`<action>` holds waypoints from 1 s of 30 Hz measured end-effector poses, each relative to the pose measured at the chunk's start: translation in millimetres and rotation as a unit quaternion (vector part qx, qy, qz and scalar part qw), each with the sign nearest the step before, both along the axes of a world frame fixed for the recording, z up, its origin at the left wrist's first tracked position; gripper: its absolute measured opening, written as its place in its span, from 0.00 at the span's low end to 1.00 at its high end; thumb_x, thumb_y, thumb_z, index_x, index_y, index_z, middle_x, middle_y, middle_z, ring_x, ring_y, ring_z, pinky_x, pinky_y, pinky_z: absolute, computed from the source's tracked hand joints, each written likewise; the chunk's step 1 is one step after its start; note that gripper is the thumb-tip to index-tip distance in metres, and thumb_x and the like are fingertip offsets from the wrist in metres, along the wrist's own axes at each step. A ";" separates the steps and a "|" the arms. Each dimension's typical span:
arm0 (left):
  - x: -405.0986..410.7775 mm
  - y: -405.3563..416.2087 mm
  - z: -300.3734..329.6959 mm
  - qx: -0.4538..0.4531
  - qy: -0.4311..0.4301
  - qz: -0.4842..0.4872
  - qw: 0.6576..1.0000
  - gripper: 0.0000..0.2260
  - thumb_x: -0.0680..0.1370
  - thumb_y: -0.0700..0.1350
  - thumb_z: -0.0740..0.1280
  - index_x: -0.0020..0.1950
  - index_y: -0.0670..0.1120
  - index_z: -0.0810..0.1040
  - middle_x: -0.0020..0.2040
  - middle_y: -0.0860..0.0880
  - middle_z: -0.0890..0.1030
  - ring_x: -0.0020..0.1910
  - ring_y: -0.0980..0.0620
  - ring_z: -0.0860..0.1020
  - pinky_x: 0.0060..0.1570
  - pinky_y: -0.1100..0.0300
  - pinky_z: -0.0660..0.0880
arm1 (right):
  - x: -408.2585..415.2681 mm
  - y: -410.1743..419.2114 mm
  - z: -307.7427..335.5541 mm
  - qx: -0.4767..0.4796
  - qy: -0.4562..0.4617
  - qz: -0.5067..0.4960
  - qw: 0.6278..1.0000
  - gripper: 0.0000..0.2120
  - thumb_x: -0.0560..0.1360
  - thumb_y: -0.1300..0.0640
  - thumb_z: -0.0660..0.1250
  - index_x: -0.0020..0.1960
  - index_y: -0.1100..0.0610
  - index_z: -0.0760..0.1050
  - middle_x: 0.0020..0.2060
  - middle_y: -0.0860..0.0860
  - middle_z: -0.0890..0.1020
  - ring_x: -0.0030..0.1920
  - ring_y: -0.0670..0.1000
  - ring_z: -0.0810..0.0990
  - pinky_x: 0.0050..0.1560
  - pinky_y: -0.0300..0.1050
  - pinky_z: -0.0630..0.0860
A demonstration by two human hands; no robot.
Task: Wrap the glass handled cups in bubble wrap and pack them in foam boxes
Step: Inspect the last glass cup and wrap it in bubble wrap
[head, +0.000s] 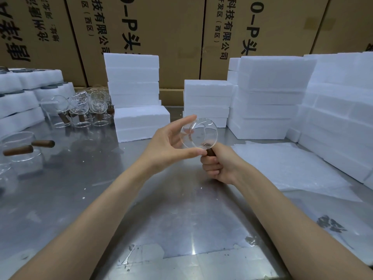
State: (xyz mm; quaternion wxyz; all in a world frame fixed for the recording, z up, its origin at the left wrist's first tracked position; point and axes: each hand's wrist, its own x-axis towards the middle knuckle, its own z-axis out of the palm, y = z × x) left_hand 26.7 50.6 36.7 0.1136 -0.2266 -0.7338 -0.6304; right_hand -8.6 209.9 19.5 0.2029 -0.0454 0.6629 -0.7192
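I see both hands raised over the middle of the steel desk [141, 209], holding one glass cup [199, 132] in the air between them. My right hand [219, 164] has its grip clenched round the cup's dark wooden handle [210, 152], fingers curled tight, so the handle points down and the clear bowl stands above the fist. My left hand [168, 143] has its thumb tip at the base of the bowl where the handle joins, and the index finger stretched along the upper left rim; the other fingers lie curved behind the glass, so the grip is a loose hold on the bowl rather than a fist. The cup's mouth faces roughly toward the camera and sits tilted.

To the right of the hands a sheet of bubble wrap [286, 168] lies flat on the desk, well apart from the cup. Beyond it, stacks of white foam boxes [270, 93] line the right side and the back; a lower stack [207, 102] stands just behind the cup, and another pile [133, 81] stands left of centre with one box [141, 124] in front of it.

At the far left a cluster of more glass cups with wooden handles [84, 110] stands on the desk, and two nearer cups [22, 146] at the left edge show their brown handles pointing right. Foam trays [22, 98] are piled behind them. Printed cardboard cartons [171, 33] form the wall at the back
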 end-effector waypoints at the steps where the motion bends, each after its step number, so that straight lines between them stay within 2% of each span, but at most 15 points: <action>1: 0.5 3.1 -1.1 -0.011 0.016 0.018 1.000 0.33 0.66 0.32 0.77 0.69 0.43 0.71 0.61 0.52 0.79 0.55 0.65 0.78 0.48 0.72 0.73 | 0.6 -0.8 -0.6 0.003 0.004 -0.006 1.000 0.23 0.77 0.56 0.52 0.23 0.51 0.66 0.19 0.45 0.57 0.19 0.44 0.51 0.19 0.36 0.50; 3: 0.9 7.4 -4.0 -0.022 0.042 0.050 0.998 0.32 0.66 0.34 0.78 0.67 0.43 0.72 0.60 0.53 0.78 0.54 0.63 0.79 0.48 0.71 0.74 | 1.9 -2.8 -1.8 0.014 0.017 -0.022 1.000 0.23 0.76 0.58 0.51 0.23 0.51 0.65 0.19 0.45 0.57 0.20 0.44 0.52 0.20 0.36 0.49; 5: 1.5 8.7 -7.2 -0.023 0.051 0.074 0.996 0.30 0.66 0.37 0.79 0.65 0.46 0.73 0.60 0.55 0.77 0.56 0.61 0.79 0.53 0.70 0.74 | 3.0 -5.3 -2.4 0.025 0.025 -0.041 0.999 0.21 0.75 0.58 0.51 0.23 0.50 0.64 0.19 0.45 0.57 0.20 0.45 0.52 0.20 0.37 0.49; 8: 2.1 11.9 -11.9 -0.021 0.049 0.104 0.993 0.30 0.64 0.43 0.80 0.62 0.50 0.72 0.59 0.59 0.76 0.57 0.61 0.79 0.56 0.65 0.75 | 4.9 -10.5 -3.2 0.046 0.040 -0.071 0.996 0.19 0.75 0.56 0.53 0.25 0.51 0.62 0.19 0.45 0.58 0.20 0.45 0.53 0.22 0.38 0.49; 13: 4.2 21.5 -13.9 0.019 0.041 0.165 0.985 0.27 0.59 0.51 0.78 0.54 0.57 0.71 0.53 0.70 0.74 0.57 0.64 0.77 0.50 0.70 0.75 | 8.5 -19.0 -3.1 0.089 0.064 -0.123 0.986 0.20 0.75 0.58 0.55 0.24 0.52 0.62 0.18 0.47 0.61 0.18 0.46 0.55 0.22 0.36 0.51; 15: 4.1 23.2 -15.7 0.021 0.053 0.187 0.981 0.26 0.60 0.51 0.79 0.51 0.59 0.70 0.52 0.70 0.74 0.55 0.68 0.76 0.49 0.69 0.75 | 9.4 -22.4 -1.8 0.106 0.079 -0.144 0.981 0.22 0.74 0.60 0.55 0.21 0.52 0.63 0.16 0.47 0.62 0.17 0.46 0.56 0.22 0.37 0.53; 17: 2.7 24.1 -18.7 0.026 0.063 0.204 0.977 0.25 0.62 0.50 0.81 0.50 0.58 0.70 0.54 0.67 0.75 0.55 0.71 0.74 0.51 0.68 0.75 | 10.6 -26.5 -2.1 0.131 0.107 -0.162 0.972 0.21 0.75 0.60 0.54 0.23 0.54 0.64 0.14 0.46 0.64 0.16 0.46 0.58 0.24 0.39 0.55; 20: 0.1 24.7 -18.1 0.047 0.071 0.223 0.971 0.17 0.69 0.51 0.76 0.49 0.53 0.71 0.54 0.62 0.78 0.55 0.69 0.75 0.51 0.72 0.73 | 11.0 -32.5 -6.5 0.150 0.159 -0.175 0.960 0.24 0.79 0.52 0.53 0.25 0.55 0.67 0.17 0.45 0.68 0.17 0.44 0.62 0.25 0.38 0.59; 23: -2.4 22.9 -14.6 0.078 0.079 0.223 0.969 0.07 0.79 0.51 0.66 0.46 0.49 0.70 0.50 0.58 0.80 0.50 0.67 0.77 0.50 0.71 0.72 | 9.0 -35.2 -7.6 0.147 0.175 -0.184 0.956 0.24 0.78 0.53 0.52 0.24 0.55 0.67 0.18 0.46 0.69 0.18 0.44 0.62 0.26 0.39 0.60; 26: -3.9 21.9 -14.8 0.066 0.081 0.210 0.972 0.09 0.83 0.51 0.55 0.45 0.51 0.68 0.51 0.60 0.79 0.51 0.68 0.76 0.50 0.68 0.71 | 8.3 -34.3 -7.4 0.136 0.176 -0.180 0.958 0.24 0.79 0.55 0.52 0.24 0.56 0.66 0.15 0.45 0.67 0.16 0.44 0.61 0.19 0.33 0.59; 30: -3.5 21.7 -14.9 0.055 0.063 0.179 0.980 0.08 0.83 0.51 0.54 0.47 0.52 0.68 0.54 0.61 0.77 0.48 0.72 0.74 0.48 0.74 0.69 | 8.0 -30.6 -6.1 0.146 0.175 -0.185 0.956 0.24 0.79 0.55 0.52 0.25 0.57 0.67 0.14 0.45 0.67 0.15 0.43 0.61 0.18 0.30 0.59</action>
